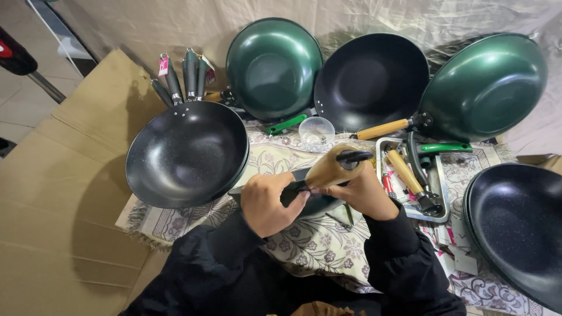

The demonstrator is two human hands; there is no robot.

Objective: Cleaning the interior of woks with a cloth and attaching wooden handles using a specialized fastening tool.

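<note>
My left hand (pixel 268 202) grips the dark metal end of a pan where a light wooden handle (pixel 333 165) joins it. My right hand (pixel 362 192) holds the underside of that wooden handle, which points up toward the camera and ends in a black hanging loop. The small black pan (pixel 319 205) itself lies mostly hidden beneath both hands, on the patterned cloth (pixel 316 240).
A stack of black woks (pixel 187 153) sits at left, with several dark handles behind it. Two green woks (pixel 273 67) (pixel 486 88) and a black wok (pixel 370 79) lean at the back. A metal tray (pixel 440 186) holds spare handles. Another black wok (pixel 518 225) lies right. A small clear cup (pixel 317 131) stands behind.
</note>
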